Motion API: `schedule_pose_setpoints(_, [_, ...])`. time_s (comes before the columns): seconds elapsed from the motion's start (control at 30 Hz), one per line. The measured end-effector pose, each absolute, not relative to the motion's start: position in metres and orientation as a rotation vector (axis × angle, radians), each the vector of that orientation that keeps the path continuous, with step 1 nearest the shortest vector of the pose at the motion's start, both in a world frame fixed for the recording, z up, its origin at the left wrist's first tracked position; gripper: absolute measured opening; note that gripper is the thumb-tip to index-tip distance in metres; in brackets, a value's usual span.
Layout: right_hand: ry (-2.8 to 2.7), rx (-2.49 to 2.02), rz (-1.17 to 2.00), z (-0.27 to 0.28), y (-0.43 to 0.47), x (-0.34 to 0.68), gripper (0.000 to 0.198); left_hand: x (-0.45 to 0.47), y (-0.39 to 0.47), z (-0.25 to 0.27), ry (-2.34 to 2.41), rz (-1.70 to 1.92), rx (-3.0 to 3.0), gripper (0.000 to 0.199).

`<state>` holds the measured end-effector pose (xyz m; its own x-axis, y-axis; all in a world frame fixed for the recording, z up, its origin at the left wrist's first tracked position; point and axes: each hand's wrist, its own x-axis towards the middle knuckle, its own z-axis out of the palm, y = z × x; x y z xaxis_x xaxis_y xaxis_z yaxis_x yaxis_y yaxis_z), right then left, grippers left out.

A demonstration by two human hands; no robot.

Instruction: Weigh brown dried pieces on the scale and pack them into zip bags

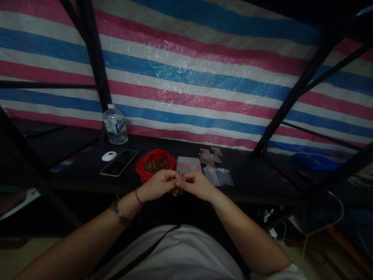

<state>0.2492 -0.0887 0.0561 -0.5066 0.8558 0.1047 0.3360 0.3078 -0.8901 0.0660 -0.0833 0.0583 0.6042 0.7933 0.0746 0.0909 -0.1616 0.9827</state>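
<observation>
My left hand (160, 183) and my right hand (198, 184) meet at the table's front edge, fingertips pinched together. Between them is a small clear plastic bag (181, 191), mostly hidden by the fingers. Just beyond the left hand, a red plastic bag (141, 168) lies open, holding a heap of brown dried bits (155, 164). Behind the fingers sits a pale, flat rectangular object (189, 160) with rounded corners. To its right are several small filled bags (207, 158), with flat unfilled zip bags (212, 176) nearer me.
A phone (119, 162), a white rounded object (109, 156) and a clear bottle (115, 126) stand or lie on the left of the black table (247, 175). Black metal posts (93, 54) frame a striped plastic sheet (186, 77). A blue item (316, 160) lies far right.
</observation>
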Motion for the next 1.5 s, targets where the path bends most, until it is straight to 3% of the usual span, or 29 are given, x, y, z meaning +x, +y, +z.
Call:
schedule_pose_setpoints(0.1, [-1.93, -0.986, 1.309, 0.055, -0.086, 0.25, 0.041, 0.065, -0.084, 0.059, 0.73, 0.722, 1.652, 0.032])
schedule_pose_setpoints(0.23, [-1.901, -0.931, 1.402, 0.052, -0.083, 0.251, 0.033, 0.067, -0.085, 0.058, 0.754, 0.733, 1.705, 0.026])
schedule_pose_setpoints(0.37, [-1.988, -1.134, 1.173, 0.048, -0.082, 0.247, 0.023, 0.07, -0.081, 0.051, 0.985, 0.744, 1.781, 0.015])
schedule_pose_setpoints(0.53, [-1.953, -1.429, 0.896, 0.049, -0.081, 0.244, 0.029, 0.058, -0.07, 0.049, 1.284, 0.766, 2.086, 0.016])
schedule_pose_setpoints(0.63, [-1.953, -1.354, 0.866, 0.047, -0.076, 0.246, 0.028, 0.05, -0.065, 0.054, 1.276, 0.819, 2.346, 0.018])
schedule_pose_setpoints(0.73, [-1.83, -1.164, 0.846, 0.039, -0.07, 0.245, 0.008, 0.045, -0.064, 0.059, 1.206, 0.898, 2.482, 0.016])
schedule_pose_setpoints(0.77, [-1.75, -1.111, 0.875, 0.035, -0.067, 0.244, 0.013, 0.044, -0.064, 0.06, 1.196, 0.924, 2.492, 0.017])
schedule_pose_setpoints(0.87, [-1.451, -1.029, 1.138, 0.022, -0.063, 0.24, 0.055, 0.041, -0.063, 0.063, 1.222, 0.994, 2.467, 0.02])
schedule_pose_setpoints(0.93, [-1.257, -0.98, 1.383, 0.016, -0.061, 0.237, 0.066, 0.038, -0.06, 0.064, 1.244, 1.049, 2.434, 0.021])
schedule_pose_setpoints(1.03, [-1.088, -0.87, 1.672, 0.013, -0.057, 0.231, 0.057, 0.033, -0.051, 0.059, 1.275, 1.16, 2.341, 0.022])
schedule_pose_setpoints(1.1, [-1.064, -0.829, 1.7, 0.016, -0.049, 0.226, 0.046, 0.028, -0.041, 0.052, 1.328, 1.231, 2.23, 0.024])
schedule_pose_setpoints(1.33, [-1.344, -1.046, 1.174, 0.05, 0.007, 0.209, 0.03, 0.006, -0.008, 0.03, 1.607, 1.484, 2.005, 0.032])
schedule_pose_setpoints(1.5, [-1.863, -1.229, 0.61, 0.069, 0.035, 0.192, 0.02, 0.011, -0.01, 0.025, 1.687, 1.263, 2.38, 0.073])
